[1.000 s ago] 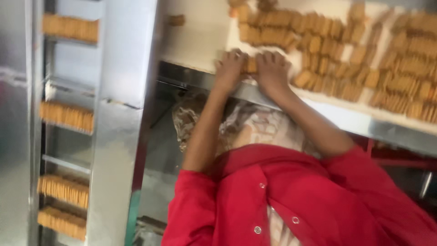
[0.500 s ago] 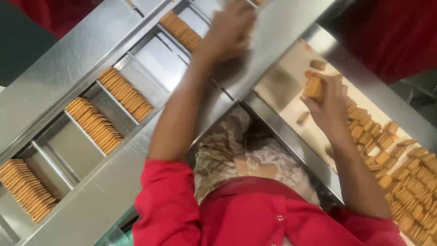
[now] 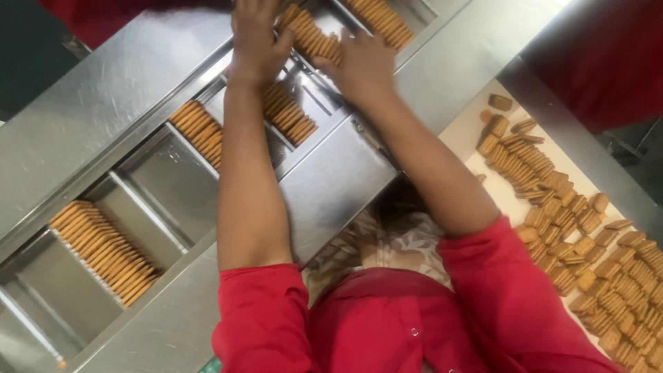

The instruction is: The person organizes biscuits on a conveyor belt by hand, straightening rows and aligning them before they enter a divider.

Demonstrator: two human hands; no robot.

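Both my hands reach out to the steel feeder channel (image 3: 159, 186) at the top of the view. My left hand (image 3: 257, 41) and my right hand (image 3: 360, 63) press from either end on a short row of biscuits (image 3: 314, 38), thin golden-brown ones standing on edge in a channel slot. My red sleeves fill the bottom of the view. More biscuit rows stand in nearby slots: one (image 3: 290, 114) just below my hands, one (image 3: 202, 128) under my left forearm, one (image 3: 103, 249) at lower left.
At the right, a pale conveyor belt (image 3: 483, 148) carries several loose biscuits (image 3: 573, 228) in overlapping rows. A wide steel ledge (image 3: 338, 186) separates belt and channel. Another biscuit row (image 3: 383, 21) lies at the top. Red cloth shows at the top corners.
My hands left the belt's loose biscuits and came over to the feeder channel, the left first, then the right. Both now press on one row in a slot.
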